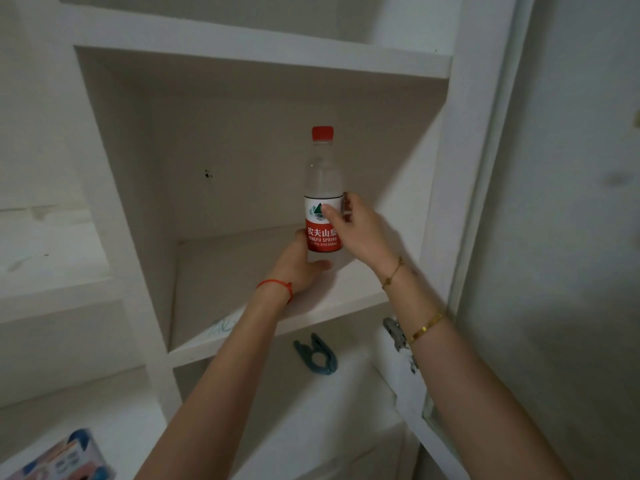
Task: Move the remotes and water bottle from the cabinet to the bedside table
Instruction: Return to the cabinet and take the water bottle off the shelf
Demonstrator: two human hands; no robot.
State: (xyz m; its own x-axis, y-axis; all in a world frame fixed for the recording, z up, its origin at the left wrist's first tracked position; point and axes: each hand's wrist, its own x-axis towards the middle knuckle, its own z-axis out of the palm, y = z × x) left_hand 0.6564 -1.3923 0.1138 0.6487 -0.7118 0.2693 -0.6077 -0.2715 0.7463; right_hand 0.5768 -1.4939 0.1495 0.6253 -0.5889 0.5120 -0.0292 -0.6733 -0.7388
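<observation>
A clear water bottle (322, 188) with a red cap and a red-and-white label stands upright in the middle compartment of the white cabinet (242, 278). My right hand (360, 233) wraps around the label from the right, thumb across the front. My left hand (301, 268) cups the bottle's base from the lower left, fingers under and behind it. No remotes are in view.
A blue clothes peg (317, 356) lies on the shelf below. The cabinet's open door (554, 237) stands at the right, with a metal hinge (394, 332) by my right forearm. A colourful packet (69, 459) sits at the bottom left. Shelf boards close in above and below.
</observation>
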